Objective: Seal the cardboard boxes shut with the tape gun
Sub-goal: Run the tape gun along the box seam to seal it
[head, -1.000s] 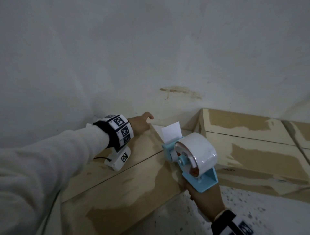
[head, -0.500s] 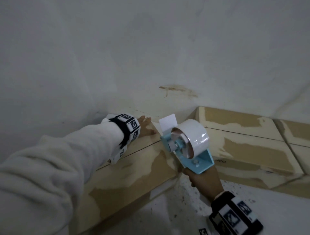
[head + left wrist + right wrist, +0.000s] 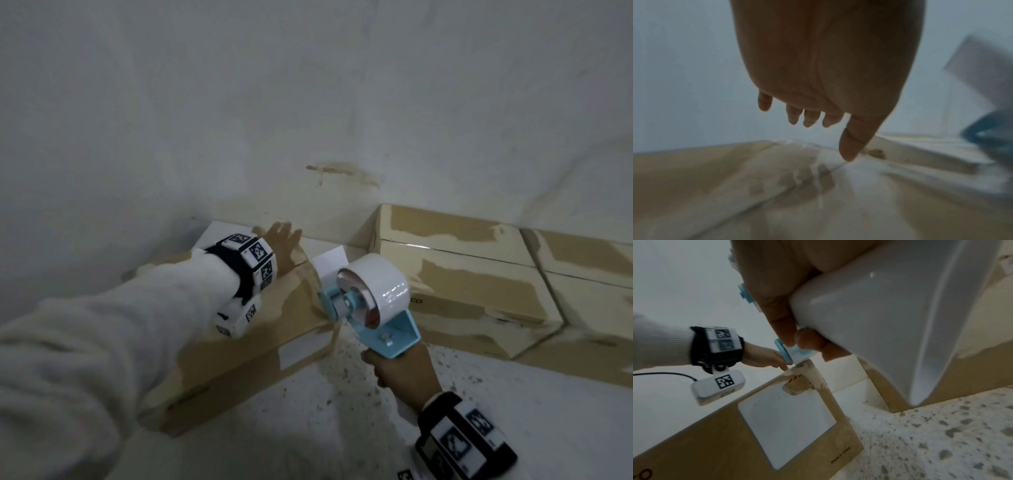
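Note:
A flat cardboard box (image 3: 239,346) lies on the speckled floor against the wall, its top seam running away from me. My left hand (image 3: 282,245) lies flat on the far end of its top, fingers straight; in the left wrist view the thumb (image 3: 853,146) points down at the seam (image 3: 797,186). My right hand (image 3: 404,377) grips the handle of a light blue tape gun (image 3: 373,318) carrying a white tape roll (image 3: 380,284). The gun's front end sits at the box's near right top corner (image 3: 805,368). A white label (image 3: 785,423) is on the box's end face.
More cardboard boxes (image 3: 455,284) line the wall to the right, one at the far right (image 3: 589,270). The white wall (image 3: 308,102) rises right behind all of them. Bare speckled floor (image 3: 308,428) lies in front of the boxes.
My view has pulled back and tilted down. The left hand has slid farther along the box top and flattened. The tape gun has stayed at the box's corner.

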The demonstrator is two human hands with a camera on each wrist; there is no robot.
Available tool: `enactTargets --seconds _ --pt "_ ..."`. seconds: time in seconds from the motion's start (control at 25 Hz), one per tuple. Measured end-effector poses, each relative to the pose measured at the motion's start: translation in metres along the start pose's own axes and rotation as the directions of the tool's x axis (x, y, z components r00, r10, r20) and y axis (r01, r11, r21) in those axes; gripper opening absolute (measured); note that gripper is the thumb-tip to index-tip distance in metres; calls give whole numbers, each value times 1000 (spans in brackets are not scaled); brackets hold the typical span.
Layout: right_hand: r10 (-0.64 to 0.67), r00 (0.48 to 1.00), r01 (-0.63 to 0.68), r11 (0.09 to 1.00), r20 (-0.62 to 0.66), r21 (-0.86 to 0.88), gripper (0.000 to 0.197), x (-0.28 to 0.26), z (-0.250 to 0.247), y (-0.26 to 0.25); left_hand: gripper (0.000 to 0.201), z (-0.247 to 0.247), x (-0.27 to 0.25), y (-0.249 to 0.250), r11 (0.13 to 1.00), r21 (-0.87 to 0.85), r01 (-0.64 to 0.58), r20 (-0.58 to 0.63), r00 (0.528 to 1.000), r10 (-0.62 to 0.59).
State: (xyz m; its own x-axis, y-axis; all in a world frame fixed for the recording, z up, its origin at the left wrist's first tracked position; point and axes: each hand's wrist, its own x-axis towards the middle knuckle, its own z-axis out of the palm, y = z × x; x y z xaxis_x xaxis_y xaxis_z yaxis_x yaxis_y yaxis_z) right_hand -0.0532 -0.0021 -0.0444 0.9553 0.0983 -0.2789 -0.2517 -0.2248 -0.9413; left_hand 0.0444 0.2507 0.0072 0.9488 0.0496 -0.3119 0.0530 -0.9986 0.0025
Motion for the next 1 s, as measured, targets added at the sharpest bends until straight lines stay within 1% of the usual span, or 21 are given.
enactTargets --seconds 0.04,0.12,0.24,0.32,0.36,0.4,0.52,0.64,0.76,0.84,0.92,1.0 --pt "8 1000 -8 1000 8 24 22 -1 0 0 78 1 -19 13 999 14 -48 42 998 48" --pt "14 1000 -15 999 28 49 23 -3 0 -2 90 15 -49 38 995 36 -97 103 990 93" --pt "26 998 -30 996 50 89 24 -7 0 -5 116 35 -64 55 996 12 -88 84 993 87" --pt "29 998 -34 994 55 100 24 -7 -2 -6 125 42 -57 55 997 -14 -78 77 994 79" --pt "30 998 -36 995 60 98 25 -8 -3 -6 126 45 -56 56 997 -9 -75 70 995 76" --pt "31 997 -37 995 66 92 25 -9 -3 -5 124 48 -54 57 997 11 -77 60 995 76" --pt "16 997 -21 998 78 60 24 -12 -4 -10 106 62 -49 59 996 51 -77 39 996 75" --pt "-18 996 20 1000 89 -17 21 -10 -1 -22 96 65 -46 58 993 93 -72 7 997 72" --pt "-29 996 36 996 89 -84 19 -10 -3 -32 94 63 -40 54 996 70 -55 -13 998 56" --pt "-29 996 35 997 83 -69 20 -18 -13 -26 95 64 -34 46 999 38 -14 -28 999 15" --pt "13 998 -11 999 55 -35 22 -27 -22 -15 94 67 -29 39 1000 17 5 -48 999 -4" --pt "69 997 -69 998 28 -3 21 -28 -27 -5 92 68 -28 37 1000 -8 -20 -56 998 20"
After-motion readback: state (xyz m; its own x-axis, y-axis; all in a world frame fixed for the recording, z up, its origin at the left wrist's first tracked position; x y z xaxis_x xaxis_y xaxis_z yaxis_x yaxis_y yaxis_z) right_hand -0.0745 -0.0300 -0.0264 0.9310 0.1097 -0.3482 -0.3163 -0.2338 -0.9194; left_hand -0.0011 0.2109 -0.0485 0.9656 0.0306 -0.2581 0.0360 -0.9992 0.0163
